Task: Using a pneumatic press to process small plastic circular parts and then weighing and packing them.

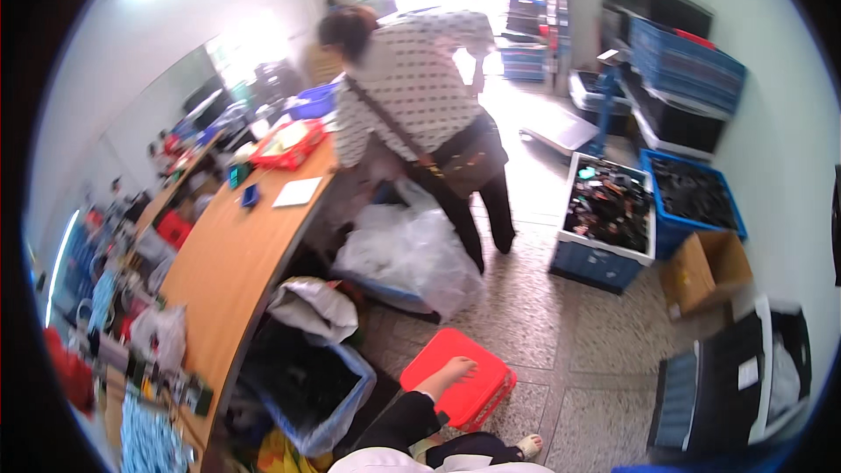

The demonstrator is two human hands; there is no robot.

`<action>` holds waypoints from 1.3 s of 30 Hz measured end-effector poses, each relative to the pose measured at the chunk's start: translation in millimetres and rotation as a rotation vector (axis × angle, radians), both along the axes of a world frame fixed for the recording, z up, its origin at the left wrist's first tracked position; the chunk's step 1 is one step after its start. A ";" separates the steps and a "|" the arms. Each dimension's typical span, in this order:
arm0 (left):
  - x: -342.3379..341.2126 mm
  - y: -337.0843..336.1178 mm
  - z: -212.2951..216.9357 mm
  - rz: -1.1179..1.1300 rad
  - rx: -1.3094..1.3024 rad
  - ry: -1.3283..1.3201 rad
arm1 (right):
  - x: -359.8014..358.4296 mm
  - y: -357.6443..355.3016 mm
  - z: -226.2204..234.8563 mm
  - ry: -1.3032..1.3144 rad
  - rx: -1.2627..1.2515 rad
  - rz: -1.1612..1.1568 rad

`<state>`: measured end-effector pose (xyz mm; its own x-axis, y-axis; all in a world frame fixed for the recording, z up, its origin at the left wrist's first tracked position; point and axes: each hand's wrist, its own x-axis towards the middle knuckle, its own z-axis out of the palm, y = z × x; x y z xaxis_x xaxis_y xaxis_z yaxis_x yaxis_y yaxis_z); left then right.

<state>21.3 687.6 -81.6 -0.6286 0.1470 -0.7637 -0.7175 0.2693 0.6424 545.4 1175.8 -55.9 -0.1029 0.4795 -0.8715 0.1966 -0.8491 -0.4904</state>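
Note:
My left hand [460, 370] reaches forward from a black sleeve, its fingers loosely extended and nothing seen in them. It is over the flat top of a red plastic stool [435, 359] with latticed sides; whether it touches the top I cannot tell. My right hand is out of view. To the left of the stool is an open bag-lined bin [302, 377] with dark contents, and a white sack [320, 308] lies at its far edge. My sandalled foot [529, 447] shows at the lower edge.
A person [420, 79] bends beside the long wooden table [219, 289], near a large clear plastic bag [403, 254]. On the right stand a white-rimmed crate [604, 267] of small dark parts, a blue crate [736, 210], a cardboard box [705, 271] and black-and-blue bins [718, 385]. A platform scale [561, 127] stands farther back.

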 end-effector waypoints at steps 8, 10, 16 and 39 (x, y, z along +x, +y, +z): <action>23.7 -36.3 -4.0 0.193 -0.108 -0.037 | -203.6 135.8 9.6 0.259 -0.045 0.263; 56.1 -79.0 -49.6 0.567 -0.152 -0.043 | -253.9 162.2 -4.0 0.330 -0.058 0.301; 87.2 -92.6 -27.5 0.762 -0.350 0.021 | -410.5 202.8 -51.6 0.119 0.016 0.698; -246.0 -26.0 -77.0 0.515 -0.538 -0.171 | -913.0 302.5 -72.3 -0.139 -0.004 0.682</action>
<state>-224.6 661.6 -158.6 -0.3837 -0.5523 -0.7401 -0.9149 0.1183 0.3860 -367.6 1478.3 -128.2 -0.2672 0.3442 -0.9001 0.7475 -0.5154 -0.4190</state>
